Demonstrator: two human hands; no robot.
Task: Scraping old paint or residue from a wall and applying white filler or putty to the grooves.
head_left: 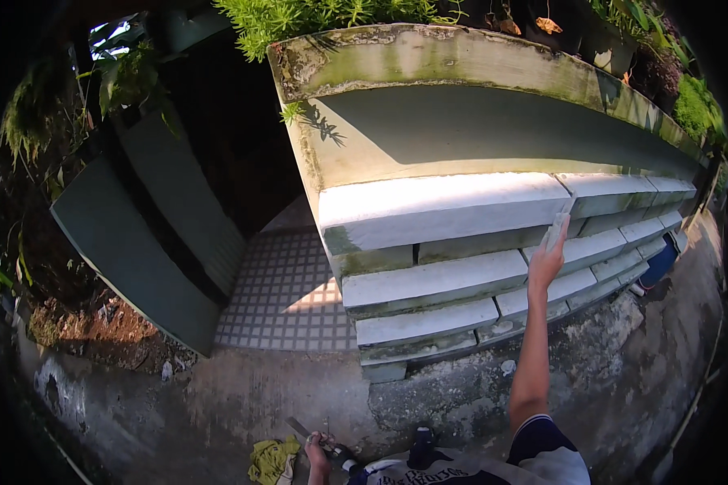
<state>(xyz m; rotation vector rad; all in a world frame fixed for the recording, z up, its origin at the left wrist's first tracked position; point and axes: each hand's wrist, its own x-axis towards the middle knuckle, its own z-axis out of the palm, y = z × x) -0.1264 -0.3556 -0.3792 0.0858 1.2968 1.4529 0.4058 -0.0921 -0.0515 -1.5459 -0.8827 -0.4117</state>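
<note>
My right arm reaches up to a stepped concrete wall with white-coated ledges. My right hand is closed on a pale flat piece, whose kind I cannot make out. Its upper end meets the top ledge beside a vertical joint. Low in the view, my left hand is closed round a flat, dark-bladed tool that looks like a putty knife; it is held away from the wall. A yellow-green cloth lies to the left of that hand.
Plants grow over the mossy top rim of the wall. At left, a green gate panel stands by a tiled entrance floor. A blue object rests against the wall's far right. Rough concrete ground runs along the base.
</note>
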